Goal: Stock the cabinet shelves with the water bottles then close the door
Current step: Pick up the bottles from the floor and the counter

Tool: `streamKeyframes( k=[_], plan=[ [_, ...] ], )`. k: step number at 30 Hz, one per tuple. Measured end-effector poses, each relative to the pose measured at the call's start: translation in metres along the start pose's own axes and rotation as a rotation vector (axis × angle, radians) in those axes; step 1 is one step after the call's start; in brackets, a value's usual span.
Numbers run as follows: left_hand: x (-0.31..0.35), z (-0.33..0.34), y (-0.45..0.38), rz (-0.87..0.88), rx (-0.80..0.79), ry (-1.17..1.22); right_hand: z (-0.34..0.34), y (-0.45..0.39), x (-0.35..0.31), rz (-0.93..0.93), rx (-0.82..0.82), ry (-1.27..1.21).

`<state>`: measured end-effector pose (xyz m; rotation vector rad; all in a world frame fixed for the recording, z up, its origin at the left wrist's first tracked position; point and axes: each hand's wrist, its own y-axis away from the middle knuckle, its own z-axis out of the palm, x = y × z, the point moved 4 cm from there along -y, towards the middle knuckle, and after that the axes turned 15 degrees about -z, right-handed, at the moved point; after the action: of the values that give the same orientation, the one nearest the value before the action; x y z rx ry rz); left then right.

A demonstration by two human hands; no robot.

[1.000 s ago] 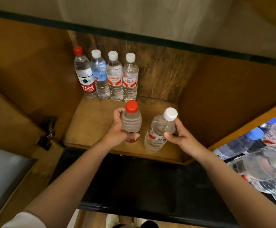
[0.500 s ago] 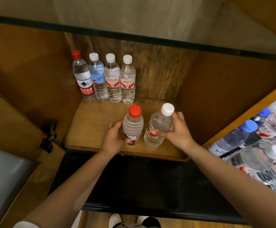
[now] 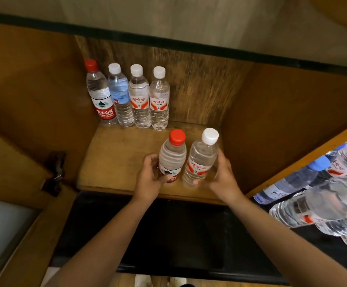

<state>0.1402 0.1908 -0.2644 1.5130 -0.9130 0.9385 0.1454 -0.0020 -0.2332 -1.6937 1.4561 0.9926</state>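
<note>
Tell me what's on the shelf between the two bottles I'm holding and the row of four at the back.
Nothing: in the head view, only bare shelf separates the held bottles from the back row.

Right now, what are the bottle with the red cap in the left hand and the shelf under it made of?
The red-capped bottle looks like clear, thin plastic: you can see through it, and its sides have moulded ridges. Its cap seems to be solid, smooth plastic. The shelf looks like wood or a wood-look board, matt brown with faint scuffs and grain; I can't tell which.
</note>
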Motion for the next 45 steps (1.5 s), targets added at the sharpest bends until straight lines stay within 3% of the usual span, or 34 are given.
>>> streamKeyframes(
  k=[4, 11, 22, 30, 45],
  plan=[
    [-0.018, 0.002, 0.001, -0.020, 0.120, 0.038, 0.021, 0.009, 0.019, 0.085, 0.042, -0.016],
    [-0.039, 0.018, -0.009, -0.087, 0.241, 0.083, 0.029, -0.001, 0.035, 0.000, 0.049, 0.066],
    [-0.006, 0.039, -0.077, -0.199, 0.416, 0.122, 0.028, -0.069, 0.031, 0.022, 0.122, 0.172],
    [0.008, 0.062, -0.107, -0.334, 0.154, 0.392, 0.025, -0.112, 0.026, 0.087, 0.183, 0.122],
    [0.028, 0.076, -0.144, -0.382, -0.109, 0.365, 0.012, -0.156, 0.026, 0.173, 0.226, 0.083]
  ],
)
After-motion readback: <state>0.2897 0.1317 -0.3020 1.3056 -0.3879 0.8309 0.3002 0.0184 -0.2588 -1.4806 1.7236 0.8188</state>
